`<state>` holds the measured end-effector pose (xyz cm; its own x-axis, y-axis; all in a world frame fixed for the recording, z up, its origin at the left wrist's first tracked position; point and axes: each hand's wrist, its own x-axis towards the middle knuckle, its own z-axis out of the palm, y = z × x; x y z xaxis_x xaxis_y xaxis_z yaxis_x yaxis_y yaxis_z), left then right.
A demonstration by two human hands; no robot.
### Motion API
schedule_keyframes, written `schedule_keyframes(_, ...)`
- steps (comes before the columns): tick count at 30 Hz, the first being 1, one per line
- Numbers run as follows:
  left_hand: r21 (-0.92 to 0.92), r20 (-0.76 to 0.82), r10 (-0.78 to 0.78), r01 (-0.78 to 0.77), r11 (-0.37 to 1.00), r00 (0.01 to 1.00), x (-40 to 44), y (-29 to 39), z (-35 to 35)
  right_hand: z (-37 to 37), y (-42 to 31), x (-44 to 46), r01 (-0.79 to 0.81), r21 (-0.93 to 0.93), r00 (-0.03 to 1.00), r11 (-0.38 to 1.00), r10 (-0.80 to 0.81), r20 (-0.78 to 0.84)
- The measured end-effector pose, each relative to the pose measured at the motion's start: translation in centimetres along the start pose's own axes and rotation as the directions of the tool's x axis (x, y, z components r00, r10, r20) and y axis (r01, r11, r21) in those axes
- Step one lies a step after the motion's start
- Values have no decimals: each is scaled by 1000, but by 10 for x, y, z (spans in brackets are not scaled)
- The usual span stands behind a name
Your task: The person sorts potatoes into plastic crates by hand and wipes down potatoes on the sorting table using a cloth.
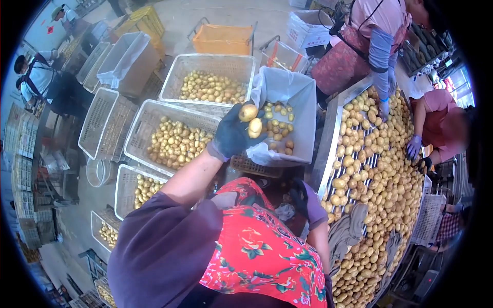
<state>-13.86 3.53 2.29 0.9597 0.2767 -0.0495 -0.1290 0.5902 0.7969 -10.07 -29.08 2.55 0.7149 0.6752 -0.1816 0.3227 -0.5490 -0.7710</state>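
Note:
My left hand, in a dark glove, holds two potatoes: one potato lies above another potato. It is raised beside the left edge of a lined bin, which has several potatoes inside. To its left stand pale plastic crates, among them a back crate and a middle crate, both partly filled with potatoes. My right hand, also dark-gloved, hangs low by my apron, next to the sorting table's metal side. Shadow hides its fingers.
Potatoes cover the slatted sorting table on the right, with grey cloths lying on it. Across it, a co-worker's gloved hand and another's purple glove reach among the potatoes. An orange crate stands behind.

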Motion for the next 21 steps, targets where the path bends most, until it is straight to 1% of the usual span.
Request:
schedule_keyframes(1,115,-7,15,-14,993,1000,3,-6,-6,6,16,-2,11,-15,1000,1000,-11,-8)
schedule_keyframes(2,154,-8,22,-20,988,1000,5,-8,-10,8,23,-3,26,-28,1000,999,-26,-15)
schedule_keyframes(4,38,7,-14,13,999,1000,7,-16,-19,9,23,-6,-33,-25,999,999,33,22)
schedule_keyframes(5,64,26,-4,2,998,1000,11,-16,-24,9,23,-6,-59,-24,997,998,60,39)
schedule_keyframes(6,325,75,63,-84,942,995,26,-17,-37,9,26,-6,-62,-33,997,998,63,48)
schedule_keyframes(7,556,124,129,-176,812,984,41,-17,-50,12,30,-8,-68,-42,996,997,70,55)
schedule_keyframes(8,156,53,-65,56,986,996,77,8,-51,14,36,-10,-75,-51,995,996,78,59)
schedule_keyframes(9,-299,-20,-255,238,924,967,113,32,-51,16,44,-11,-51,-41,996,998,54,75)
schedule_keyframes(10,-228,-179,-173,130,965,968,148,52,-59,12,39,-8,-65,-20,994,998,67,92)
schedule_keyframes(11,-120,-339,-81,43,992,937,184,72,-66,5,30,-7,-82,-1,990,997,81,113)
schedule_keyframes(12,6,-481,10,-8,1000,877,219,92,-73,0,26,-5,-97,14,986,995,95,135)
schedule_keyframes(13,457,-289,203,-52,888,936,245,56,-131,-2,24,-2,-129,-22,982,991,131,137)
schedule_keyframes(14,789,-74,381,-179,587,922,271,21,-187,-4,21,-2,-161,-65,975,985,169,143)
schedule_keyframes(15,816,15,330,-202,542,944,269,-18,-209,-8,22,-4,-190,-108,967,976,205,149)
schedule_keyframes(17,964,144,167,-176,197,975,197,-28,-156,-5,41,-4,-135,20,984,991,132,119)
schedule_keyframes(18,978,206,82,-208,15,975,160,-31,-126,0,47,-4,-109,96,990,989,100,95)
schedule_keyframes(19,993,92,48,-95,67,995,124,-25,-86,-2,45,-4,-141,120,983,983,125,132)
schedule_keyframes(20,993,-24,9,23,118,1000,103,-26,-63,-3,43,-3,-145,126,983,981,127,134)
schedule_keyframes(21,765,-136,-32,126,632,990,97,-38,-65,-6,42,-2,-148,130,982,980,130,140)
